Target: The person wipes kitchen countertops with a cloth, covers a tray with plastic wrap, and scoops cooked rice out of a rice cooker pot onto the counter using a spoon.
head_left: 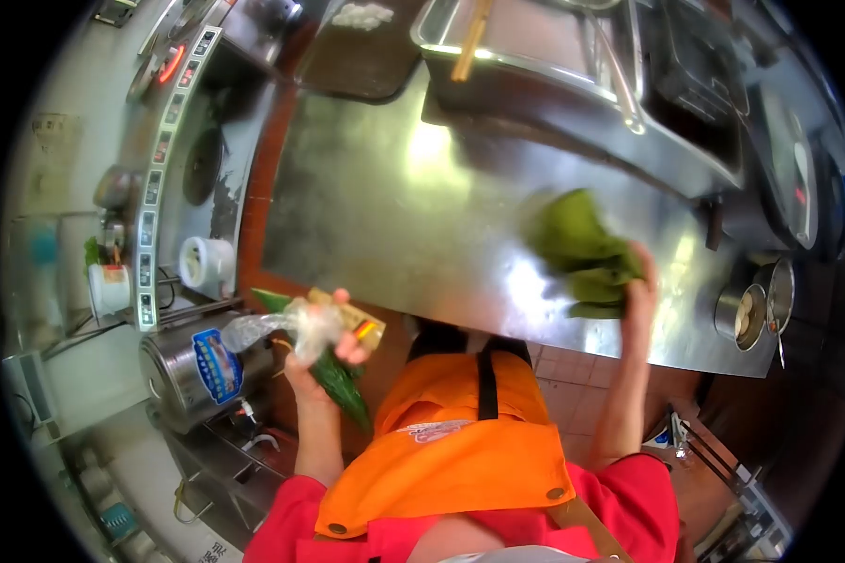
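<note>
My right hand grips a bunched olive-green cloth on the shiny metal table; the cloth's far edge is smeared by motion. Just off the table's near left edge, my left hand is closed around several things at once. Among them are a crumpled clear plastic bag and a tan packet with a coloured mark. Long dark-green vegetables, which look like cucumbers, stick out below and above this hand. How the fingers wrap around each item is partly hidden by the bag.
Metal trays stand along the table's far side, with wooden chopsticks and a long-handled utensil. Small metal pots sit at the right end. At left are a white tub, a steel cylinder and a control-knob strip.
</note>
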Demonstrator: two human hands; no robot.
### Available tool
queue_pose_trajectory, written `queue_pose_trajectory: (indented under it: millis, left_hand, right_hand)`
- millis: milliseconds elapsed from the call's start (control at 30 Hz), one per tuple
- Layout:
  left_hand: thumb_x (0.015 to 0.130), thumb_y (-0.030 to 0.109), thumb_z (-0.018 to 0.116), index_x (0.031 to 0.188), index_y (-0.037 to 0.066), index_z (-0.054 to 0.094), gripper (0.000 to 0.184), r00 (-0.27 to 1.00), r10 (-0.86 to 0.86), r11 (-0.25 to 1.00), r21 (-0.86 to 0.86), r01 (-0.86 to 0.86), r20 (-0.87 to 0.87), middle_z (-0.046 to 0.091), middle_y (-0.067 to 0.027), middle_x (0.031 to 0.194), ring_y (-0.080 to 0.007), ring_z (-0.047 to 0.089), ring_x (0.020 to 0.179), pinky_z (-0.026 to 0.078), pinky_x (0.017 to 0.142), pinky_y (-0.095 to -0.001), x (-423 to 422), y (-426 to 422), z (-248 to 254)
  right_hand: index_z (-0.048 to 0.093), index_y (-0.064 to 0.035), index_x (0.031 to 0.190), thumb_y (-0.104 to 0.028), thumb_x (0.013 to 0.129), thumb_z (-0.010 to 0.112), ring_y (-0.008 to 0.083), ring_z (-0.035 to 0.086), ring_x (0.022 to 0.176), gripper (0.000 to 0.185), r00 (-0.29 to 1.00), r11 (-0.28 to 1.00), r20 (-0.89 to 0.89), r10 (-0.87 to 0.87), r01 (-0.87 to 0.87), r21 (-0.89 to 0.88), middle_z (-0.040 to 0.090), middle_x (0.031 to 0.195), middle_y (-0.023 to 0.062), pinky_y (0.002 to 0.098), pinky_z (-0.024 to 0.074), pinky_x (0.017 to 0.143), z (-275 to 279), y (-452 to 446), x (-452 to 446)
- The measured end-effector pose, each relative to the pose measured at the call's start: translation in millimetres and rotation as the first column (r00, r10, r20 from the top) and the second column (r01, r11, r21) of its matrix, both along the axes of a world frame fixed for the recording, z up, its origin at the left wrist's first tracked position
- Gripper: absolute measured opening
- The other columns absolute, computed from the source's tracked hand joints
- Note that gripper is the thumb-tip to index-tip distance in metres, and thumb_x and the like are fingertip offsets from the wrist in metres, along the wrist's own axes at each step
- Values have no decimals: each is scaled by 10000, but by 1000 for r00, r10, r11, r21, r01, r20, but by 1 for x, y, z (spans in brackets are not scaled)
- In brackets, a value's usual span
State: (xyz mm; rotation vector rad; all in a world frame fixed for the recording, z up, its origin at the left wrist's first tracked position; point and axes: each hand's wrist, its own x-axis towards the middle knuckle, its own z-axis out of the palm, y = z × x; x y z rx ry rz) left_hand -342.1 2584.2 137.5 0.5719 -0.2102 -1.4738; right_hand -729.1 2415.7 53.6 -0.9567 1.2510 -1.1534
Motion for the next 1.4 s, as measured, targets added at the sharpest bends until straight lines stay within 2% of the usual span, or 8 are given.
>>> queue_pose_trajectory:
  millis: [100, 200, 400, 567, 800, 1000, 1133, 1400]
  left_hand:
    - [759, 154, 707, 1255, 230, 531, 532, 999, -14, 999, 45, 16, -47, 414, -88, 1357, -163, 507, 776, 459, 679, -331, 28, -3, -15]
    - [741, 152, 710, 1270, 251, 521, 571, 997, -62, 996, 59, 65, -47, 412, -86, 1360, -165, 505, 768, 459, 679, -333, 65, 4, -29]
    - [732, 168, 733, 1273, 228, 505, 591, 999, 50, 996, 79, -50, -5, 411, -88, 1356, -161, 505, 767, 454, 665, -338, 157, 48, -27]
    - [812, 158, 682, 1287, 190, 482, 517, 988, 125, 983, 122, -136, 87, 399, -92, 1392, -169, 517, 781, 451, 678, -350, 221, 78, -11]
    - [810, 161, 693, 1335, 168, 427, 589, 999, 15, 999, -38, -13, 46, 389, -92, 1394, -156, 521, 786, 464, 677, -333, 262, 61, -3]
    - [780, 135, 699, 1269, 208, 483, 539, 998, -48, 999, -17, 47, -52, 406, -87, 1359, -161, 521, 785, 482, 681, -340, 263, 23, -19]
    - [754, 127, 694, 1272, 238, 488, 569, 998, 23, 995, 102, -18, -51, 411, -87, 1346, -161, 515, 775, 471, 666, -331, 254, 14, -33]
    - [774, 137, 706, 1297, 215, 477, 576, 995, 88, 987, 142, -80, -50, 420, -75, 1380, -161, 529, 806, 460, 686, -347, 260, 16, -43]
  right_hand:
    - [389, -28, 1404, -120, 851, 482, 259, 450, 1250, 568, 892, 990, -430, -138, 136, -35, 461, 1368, 152, 350, 360, 1043, -70, -39, -83]
    - [451, -18, 1347, -215, 869, 557, 361, 502, 1184, 527, 54, 971, -991, -126, 212, -112, 478, 1359, 205, 416, 411, 989, -80, -80, -22]
    - [605, -51, 1053, -141, 894, 455, 262, 639, 687, 236, 40, 948, -999, 8, -317, -5, 649, 789, 134, 395, 512, 569, -126, -27, 298]
    - [654, -167, 1001, -181, 799, 573, 244, 553, 837, 218, 388, 120, -805, 448, -919, -376, 634, 933, 45, 409, 441, 753, -97, 151, 557]
    - [639, -101, 1158, -3, 732, 498, 209, 636, 924, 459, 692, 679, 201, 693, -720, 139, 666, 1037, 80, 333, 518, 811, 9, 88, 462]
    - [462, -16, 1342, -59, 793, 423, 239, 563, 1104, 552, 953, 975, -209, -221, 217, -43, 554, 1249, 149, 352, 484, 931, -5, 10, 157]
    - [476, -4, 1319, -181, 803, 528, 371, 507, 1175, 547, 107, 893, -971, -213, 425, -149, 516, 1271, 236, 451, 409, 990, -115, -61, 47]
    - [600, -53, 1002, -162, 824, 547, 288, 623, 684, 215, 326, 896, -937, 124, -443, -36, 637, 819, 135, 412, 468, 544, -122, -52, 445]
